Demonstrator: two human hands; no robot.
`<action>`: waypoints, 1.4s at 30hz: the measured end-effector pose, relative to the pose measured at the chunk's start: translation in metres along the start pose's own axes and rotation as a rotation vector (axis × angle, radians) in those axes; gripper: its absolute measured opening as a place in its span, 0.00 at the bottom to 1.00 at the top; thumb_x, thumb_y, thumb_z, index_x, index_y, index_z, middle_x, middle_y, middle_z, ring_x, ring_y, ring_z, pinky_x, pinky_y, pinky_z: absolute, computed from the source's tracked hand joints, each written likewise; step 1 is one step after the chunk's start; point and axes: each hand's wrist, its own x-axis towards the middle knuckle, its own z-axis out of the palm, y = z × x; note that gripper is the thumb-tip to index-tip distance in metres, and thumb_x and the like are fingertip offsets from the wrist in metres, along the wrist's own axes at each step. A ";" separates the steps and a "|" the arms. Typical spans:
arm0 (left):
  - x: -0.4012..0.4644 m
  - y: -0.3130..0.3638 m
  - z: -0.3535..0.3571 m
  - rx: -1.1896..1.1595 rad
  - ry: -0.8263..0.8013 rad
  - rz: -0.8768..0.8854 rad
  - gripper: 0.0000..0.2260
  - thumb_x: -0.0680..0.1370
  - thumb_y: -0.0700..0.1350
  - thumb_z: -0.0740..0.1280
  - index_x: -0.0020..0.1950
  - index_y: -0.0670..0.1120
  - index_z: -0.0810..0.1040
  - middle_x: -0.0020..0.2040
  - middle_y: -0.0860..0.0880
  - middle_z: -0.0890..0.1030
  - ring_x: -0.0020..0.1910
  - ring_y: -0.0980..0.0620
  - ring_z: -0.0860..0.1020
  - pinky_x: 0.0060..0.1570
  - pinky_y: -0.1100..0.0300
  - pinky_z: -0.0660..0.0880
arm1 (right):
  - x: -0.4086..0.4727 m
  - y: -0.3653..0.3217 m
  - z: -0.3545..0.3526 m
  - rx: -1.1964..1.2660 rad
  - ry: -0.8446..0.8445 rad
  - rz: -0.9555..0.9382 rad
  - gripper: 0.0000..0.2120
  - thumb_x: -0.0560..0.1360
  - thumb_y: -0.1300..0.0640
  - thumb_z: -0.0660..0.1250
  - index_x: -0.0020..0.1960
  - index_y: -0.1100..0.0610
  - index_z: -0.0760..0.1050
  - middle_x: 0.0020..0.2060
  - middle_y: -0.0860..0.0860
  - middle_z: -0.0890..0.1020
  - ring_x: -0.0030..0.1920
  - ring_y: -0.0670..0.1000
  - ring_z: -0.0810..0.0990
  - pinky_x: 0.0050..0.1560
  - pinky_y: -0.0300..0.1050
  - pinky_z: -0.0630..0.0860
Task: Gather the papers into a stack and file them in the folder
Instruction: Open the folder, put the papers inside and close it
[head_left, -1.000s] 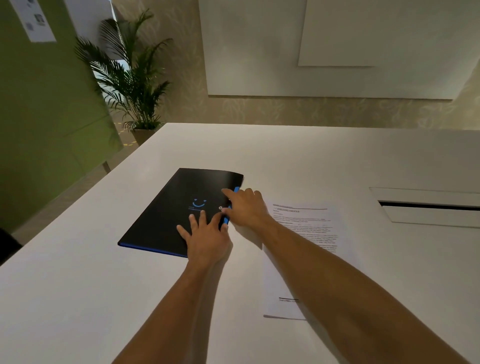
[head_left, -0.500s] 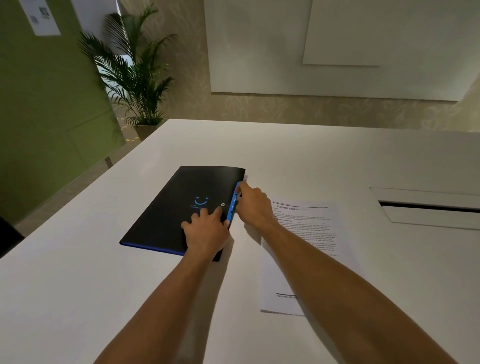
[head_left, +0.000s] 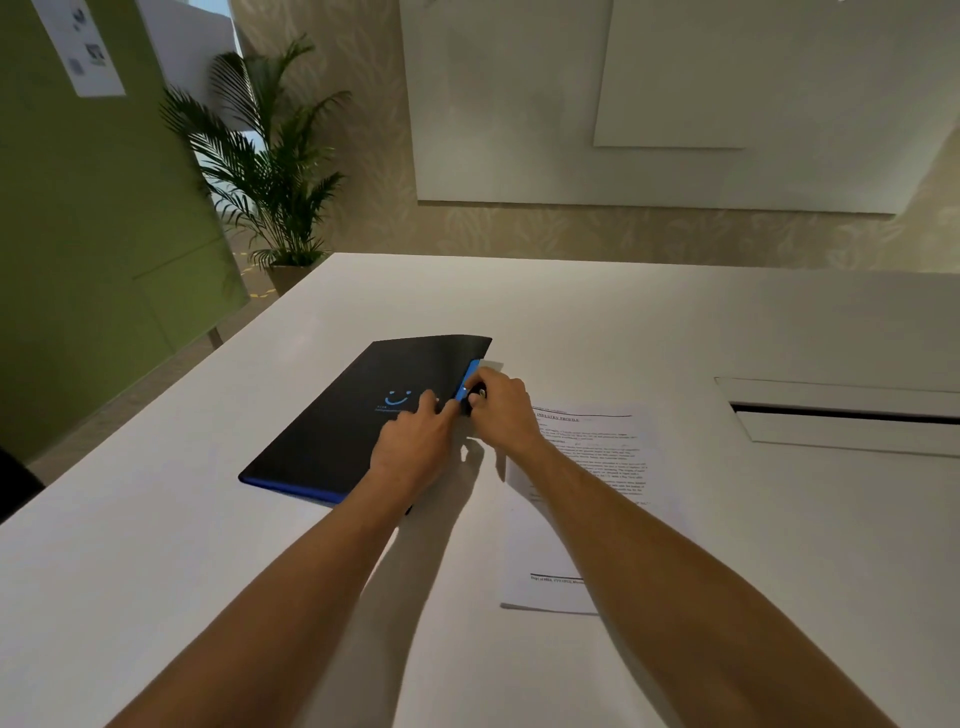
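A black folder (head_left: 353, 415) with a blue smiley mark and blue edges lies closed on the white table (head_left: 156, 571), left of centre. My left hand (head_left: 415, 447) rests on the cover near its right edge, fingers curled. My right hand (head_left: 501, 410) pinches the folder's blue flap and small black clasp at that right edge. A stack of printed papers (head_left: 587, 499) lies flat just right of the folder, partly hidden under my right forearm.
A recessed cable slot (head_left: 841, 415) with a lid sits in the table at the right. A potted palm (head_left: 270, 171) stands on the floor beyond the table's far left corner, next to a green partition (head_left: 93, 234).
My right hand has closed on the folder's blue flap at the right edge and lifted it slightly. My left hand has curled its fingers and shifted toward that edge.
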 end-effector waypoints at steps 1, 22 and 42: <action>0.001 0.002 -0.004 0.038 -0.003 -0.002 0.17 0.81 0.44 0.59 0.69 0.45 0.64 0.70 0.38 0.64 0.48 0.40 0.79 0.45 0.48 0.79 | -0.001 -0.001 -0.002 0.013 0.002 0.004 0.08 0.79 0.63 0.64 0.57 0.58 0.77 0.54 0.58 0.82 0.51 0.54 0.82 0.49 0.41 0.77; 0.002 0.003 -0.064 -0.091 0.077 -0.217 0.28 0.70 0.44 0.72 0.64 0.37 0.63 0.64 0.36 0.68 0.53 0.38 0.77 0.44 0.52 0.72 | -0.022 0.008 -0.049 0.294 0.033 0.102 0.09 0.79 0.68 0.63 0.56 0.60 0.77 0.53 0.59 0.81 0.44 0.58 0.85 0.44 0.51 0.84; -0.007 0.036 -0.027 -0.114 -0.150 -0.108 0.10 0.79 0.39 0.59 0.57 0.39 0.75 0.52 0.40 0.79 0.48 0.43 0.79 0.44 0.53 0.76 | -0.086 0.078 -0.144 -0.340 0.003 0.405 0.28 0.74 0.44 0.67 0.67 0.59 0.67 0.62 0.60 0.76 0.62 0.62 0.74 0.60 0.55 0.73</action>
